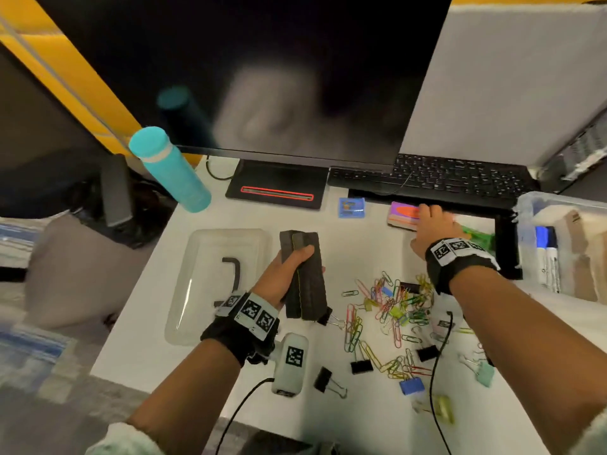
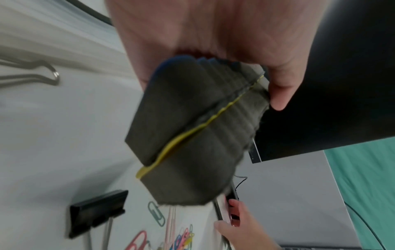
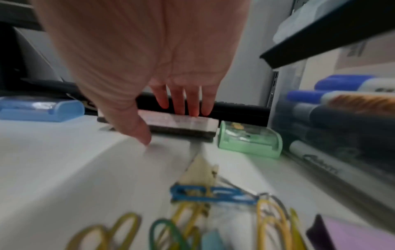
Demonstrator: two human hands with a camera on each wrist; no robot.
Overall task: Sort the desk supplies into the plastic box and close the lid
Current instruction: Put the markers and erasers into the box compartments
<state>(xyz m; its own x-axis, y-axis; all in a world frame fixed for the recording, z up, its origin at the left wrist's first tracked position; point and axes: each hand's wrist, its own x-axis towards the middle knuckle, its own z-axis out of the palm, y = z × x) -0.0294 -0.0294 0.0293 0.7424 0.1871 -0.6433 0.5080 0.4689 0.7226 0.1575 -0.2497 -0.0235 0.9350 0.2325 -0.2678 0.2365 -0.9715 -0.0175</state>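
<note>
My left hand grips two dark felt erasers stacked together, with a yellow layer between them, above the white desk. My right hand reaches to a colourful eraser lying in front of the keyboard. Its straight fingers rest on top of that eraser and the thumb points down to the desk in front of it. The clear plastic box stands at the right with markers inside. Its clear lid lies flat at the left. Several paper clips and binder clips are scattered in the middle.
A blue sharpener and a green one sit beside the colourful eraser. A teal bottle, a monitor stand and a black keyboard line the back. A white tagged device with a cable lies near the front edge.
</note>
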